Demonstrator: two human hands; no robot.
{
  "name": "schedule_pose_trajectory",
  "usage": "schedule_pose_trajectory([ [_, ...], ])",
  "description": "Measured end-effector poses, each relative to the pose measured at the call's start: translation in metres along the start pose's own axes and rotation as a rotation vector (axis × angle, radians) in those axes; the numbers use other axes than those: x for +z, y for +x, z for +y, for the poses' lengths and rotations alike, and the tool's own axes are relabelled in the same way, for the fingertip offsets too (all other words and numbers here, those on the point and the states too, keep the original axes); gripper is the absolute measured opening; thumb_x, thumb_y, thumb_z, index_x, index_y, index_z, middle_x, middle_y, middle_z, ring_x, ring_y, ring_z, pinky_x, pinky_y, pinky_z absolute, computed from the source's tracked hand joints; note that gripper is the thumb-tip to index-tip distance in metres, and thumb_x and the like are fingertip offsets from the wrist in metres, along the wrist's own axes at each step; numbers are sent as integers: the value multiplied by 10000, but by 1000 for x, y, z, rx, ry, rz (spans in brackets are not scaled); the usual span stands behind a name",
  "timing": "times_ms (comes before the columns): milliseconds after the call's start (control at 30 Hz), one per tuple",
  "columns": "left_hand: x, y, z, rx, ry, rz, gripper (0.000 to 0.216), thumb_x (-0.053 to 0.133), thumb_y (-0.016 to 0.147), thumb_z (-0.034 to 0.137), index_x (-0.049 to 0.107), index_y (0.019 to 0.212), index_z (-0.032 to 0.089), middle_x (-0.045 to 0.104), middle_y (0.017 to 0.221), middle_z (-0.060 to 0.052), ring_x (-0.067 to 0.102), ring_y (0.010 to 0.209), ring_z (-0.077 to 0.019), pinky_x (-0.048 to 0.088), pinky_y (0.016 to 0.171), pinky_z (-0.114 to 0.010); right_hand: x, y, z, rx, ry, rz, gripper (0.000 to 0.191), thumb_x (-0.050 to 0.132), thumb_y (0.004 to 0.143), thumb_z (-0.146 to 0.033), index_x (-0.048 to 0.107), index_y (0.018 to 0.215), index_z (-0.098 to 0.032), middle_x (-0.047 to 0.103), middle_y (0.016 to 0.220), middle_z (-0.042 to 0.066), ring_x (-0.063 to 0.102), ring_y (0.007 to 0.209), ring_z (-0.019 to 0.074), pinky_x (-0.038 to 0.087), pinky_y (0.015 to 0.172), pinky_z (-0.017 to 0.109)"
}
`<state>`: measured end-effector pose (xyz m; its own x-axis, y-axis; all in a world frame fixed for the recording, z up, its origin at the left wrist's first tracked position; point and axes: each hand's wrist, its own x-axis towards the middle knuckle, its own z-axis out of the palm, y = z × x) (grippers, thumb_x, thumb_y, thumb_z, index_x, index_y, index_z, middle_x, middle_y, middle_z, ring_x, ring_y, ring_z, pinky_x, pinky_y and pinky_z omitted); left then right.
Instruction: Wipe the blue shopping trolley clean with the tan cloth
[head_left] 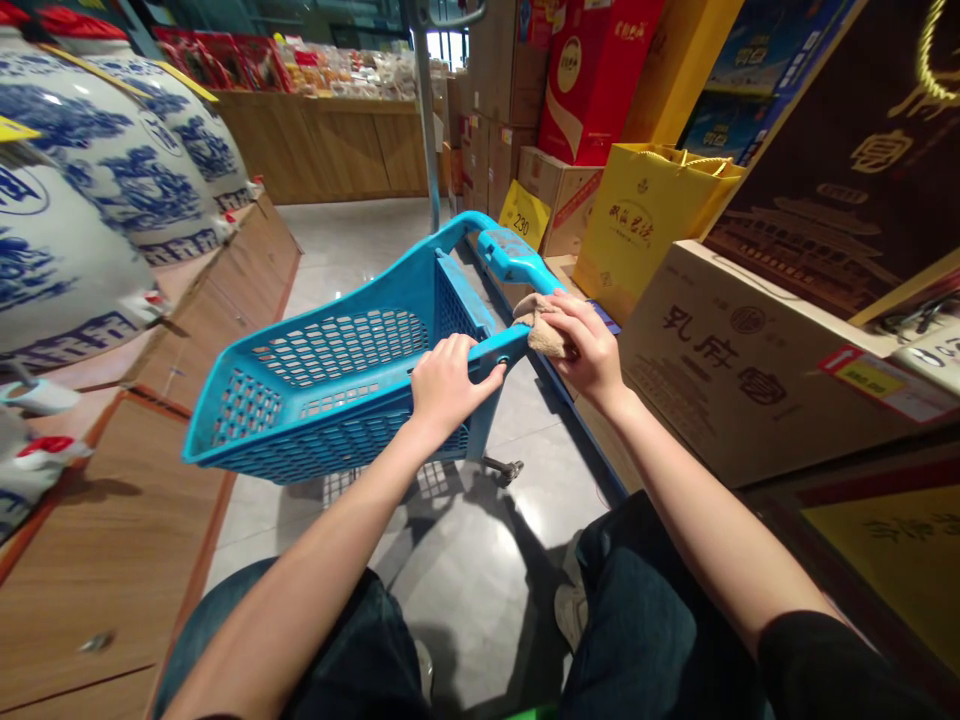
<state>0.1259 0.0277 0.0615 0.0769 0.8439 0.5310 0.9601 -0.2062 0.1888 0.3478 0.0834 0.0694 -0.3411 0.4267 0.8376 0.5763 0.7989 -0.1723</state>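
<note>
A blue plastic shopping cart [322,350] stands in front of me, its slotted basket pointing to the left and holding nothing that I can see. My left hand [454,385] grips the cart's side rim close to the handle end, thumb on the near side. In my right hand [589,345] is a tan cloth [547,330], bunched around the near corner of the handle. Beyond that hand, the handle bar [514,257] with its wider middle part runs away from me. My right fingers partly cover the cloth.
Large blue-and-white porcelain jars [142,150] line a wooden cabinet [97,530] at left. Cardboard boxes [697,360] and a yellow gift bag [637,230] crowd the right side. A metal pole [427,120] rises behind the cart, and a counter [330,150] with packaged goods stands farther back.
</note>
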Motion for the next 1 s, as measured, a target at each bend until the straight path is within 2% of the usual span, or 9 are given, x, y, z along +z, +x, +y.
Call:
schedule_pose_trajectory([
  [133, -1, -4, -11, 88, -6, -25, 427, 620, 943, 513, 631, 1195, 168, 723, 1115, -104, 683, 1059, -266, 531, 794, -322, 14, -9, -12, -46, -10, 68, 187, 533, 1006, -250, 700, 1086, -220, 700, 1363, 142, 580, 1396, 274, 506, 1154, 533],
  [267, -2, -6, -16, 109, -1, -54, 429, 626, 933, 440, 615, 1259, 161, 715, 1168, -115, 675, 1109, -273, 548, 850, -332, 32, -14, -26, -215, 33, -48, 229, 482, 1042, -212, 708, 1008, -226, 693, 1394, 106, 580, 1397, 246, 484, 1172, 524],
  [367, -3, -7, -17, 112, -13, -48, 441, 600, 945, 451, 609, 1275, 159, 711, 1187, -119, 670, 1123, -276, 555, 863, -342, 29, -8, -17, -245, 66, -90, 203, 513, 1037, -227, 713, 1004, -235, 692, 1398, 91, 570, 1407, 247, 455, 1194, 536],
  [467, -3, -7, -17, 122, -14, -39, 473, 589, 950, 482, 605, 1289, 152, 708, 1199, -125, 669, 1122, -277, 558, 863, -345, 23, -4, -7, -168, 47, 3, 150, 556, 1015, -240, 704, 991, -232, 705, 1369, 105, 576, 1400, 260, 462, 1188, 543],
  [533, -2, -7, -17, 126, -7, -43, 470, 592, 948, 470, 606, 1293, 150, 711, 1188, -124, 671, 1117, -277, 558, 868, -346, 24, -5, -11, -126, 34, 50, 159, 542, 1014, -230, 698, 984, -228, 709, 1356, 113, 581, 1394, 263, 462, 1188, 555],
  [633, -2, -7, -17, 117, 7, -61, 439, 612, 930, 403, 616, 1276, 134, 712, 1175, -132, 672, 1117, -286, 557, 875, -353, 31, -9, -23, -200, 49, -46, 213, 495, 1035, -217, 705, 1002, -227, 705, 1368, 103, 585, 1391, 252, 472, 1182, 553],
  [733, -1, -7, -17, 105, 7, -65, 416, 599, 930, 371, 614, 1271, 132, 709, 1182, -135, 667, 1127, -288, 556, 869, -355, 29, -7, -23, -302, 53, -139, 212, 503, 1043, -226, 714, 1026, -232, 701, 1383, 90, 590, 1386, 242, 510, 1156, 523],
  [867, -2, -7, -16, 113, -17, -55, 414, 555, 958, 386, 596, 1301, 158, 705, 1199, -115, 661, 1133, -273, 551, 853, -343, 20, -5, -14, -272, 25, -11, 161, 556, 1018, -207, 717, 1002, -215, 717, 1347, 126, 595, 1381, 265, 517, 1150, 530],
  [1000, -3, -8, -16, 114, -14, -78, 404, 564, 943, 362, 606, 1281, 143, 706, 1182, -124, 662, 1125, -277, 548, 850, -345, 23, -9, -22, -307, 31, -61, 185, 540, 1030, -205, 724, 1033, -218, 704, 1373, 117, 587, 1389, 259, 540, 1133, 518],
])
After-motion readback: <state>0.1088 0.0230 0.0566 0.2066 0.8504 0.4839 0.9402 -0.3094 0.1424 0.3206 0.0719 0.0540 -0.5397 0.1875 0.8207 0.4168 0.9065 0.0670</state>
